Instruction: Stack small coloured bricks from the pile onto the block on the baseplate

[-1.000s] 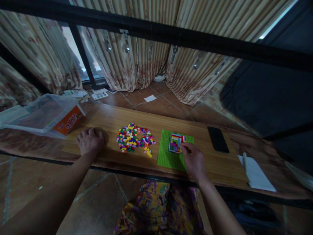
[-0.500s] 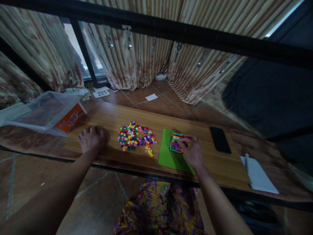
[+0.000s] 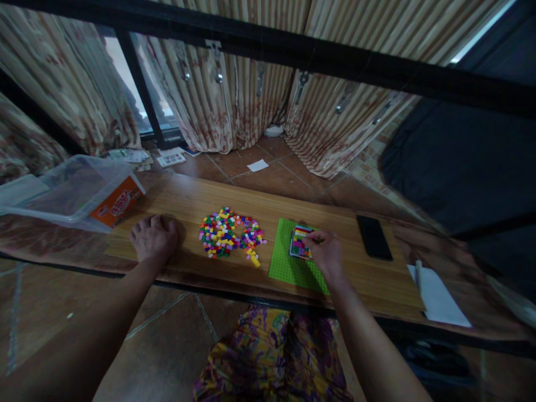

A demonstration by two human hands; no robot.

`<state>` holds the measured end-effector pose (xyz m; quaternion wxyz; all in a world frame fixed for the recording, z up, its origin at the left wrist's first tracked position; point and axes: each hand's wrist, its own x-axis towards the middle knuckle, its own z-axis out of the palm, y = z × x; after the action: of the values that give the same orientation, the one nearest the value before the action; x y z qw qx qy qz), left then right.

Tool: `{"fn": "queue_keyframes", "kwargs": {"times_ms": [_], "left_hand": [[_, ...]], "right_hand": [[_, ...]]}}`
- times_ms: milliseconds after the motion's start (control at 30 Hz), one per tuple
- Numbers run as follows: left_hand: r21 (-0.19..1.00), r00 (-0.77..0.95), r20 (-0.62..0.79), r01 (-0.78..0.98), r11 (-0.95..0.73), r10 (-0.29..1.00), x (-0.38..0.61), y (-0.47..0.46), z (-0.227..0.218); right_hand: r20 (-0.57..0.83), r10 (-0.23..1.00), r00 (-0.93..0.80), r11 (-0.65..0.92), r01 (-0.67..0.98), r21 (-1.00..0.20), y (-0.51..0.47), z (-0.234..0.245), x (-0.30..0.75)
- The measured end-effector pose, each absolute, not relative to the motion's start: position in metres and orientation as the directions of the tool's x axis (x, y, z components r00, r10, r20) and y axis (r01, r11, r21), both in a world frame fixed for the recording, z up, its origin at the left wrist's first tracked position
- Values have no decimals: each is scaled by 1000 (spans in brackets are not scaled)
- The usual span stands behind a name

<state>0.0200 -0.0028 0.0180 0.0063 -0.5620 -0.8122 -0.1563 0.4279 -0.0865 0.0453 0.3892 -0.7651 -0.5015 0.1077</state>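
My left hand [image 3: 154, 239] lies on the wooden board, palm down with the fingers apart and nothing in it. A green studded baseplate [image 3: 281, 262] rests on the board at right of centre. On it stands a small block of multicoloured toy bricks [image 3: 298, 247] built up in rows. My right hand [image 3: 327, 252] is over the right side of this block, thumb and fingertips pinched together against its top. Whatever is between those fingertips is too small to make out. Between my hands spreads a pile of loose toy bricks [image 3: 224, 234] in many colours, with a yellow brick [image 3: 255, 261] at its near edge.
A clear plastic box [image 3: 71, 190] with an orange label stands at the left. Toward the right lie a black phone [image 3: 374, 238] and a white sheet of paper [image 3: 441, 296] with a pen-like stick [image 3: 419, 274] on it. A dark metal bar [image 3: 259, 42] crosses above the far side.
The whole view has shifted slightly. My right hand stays at the brick block with its fingers pinched, and my left hand keeps its place on the board.
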Motion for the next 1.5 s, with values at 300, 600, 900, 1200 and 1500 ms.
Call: {"fn": "queue_keyframes", "kwargs": {"times_ms": [300, 600, 900, 1200, 1500], "left_hand": [[239, -362, 214, 920, 310, 908, 19, -2, 15], [251, -366, 194, 915, 315, 910, 21, -3, 19], [266, -372, 204, 911, 314, 906, 21, -4, 17], [236, -384, 203, 912, 335, 901, 23, -5, 18], [244, -383, 203, 911, 332, 901, 23, -5, 18]], "right_hand": [[213, 832, 513, -121, 542, -832, -93, 43, 432], [265, 754, 601, 10, 393, -920, -116, 68, 406], [258, 960, 104, 124, 673, -729, -106, 50, 343], [228, 970, 83, 66, 814, -577, -59, 26, 333], [127, 991, -42, 104, 837, -537, -34, 22, 338]]}}
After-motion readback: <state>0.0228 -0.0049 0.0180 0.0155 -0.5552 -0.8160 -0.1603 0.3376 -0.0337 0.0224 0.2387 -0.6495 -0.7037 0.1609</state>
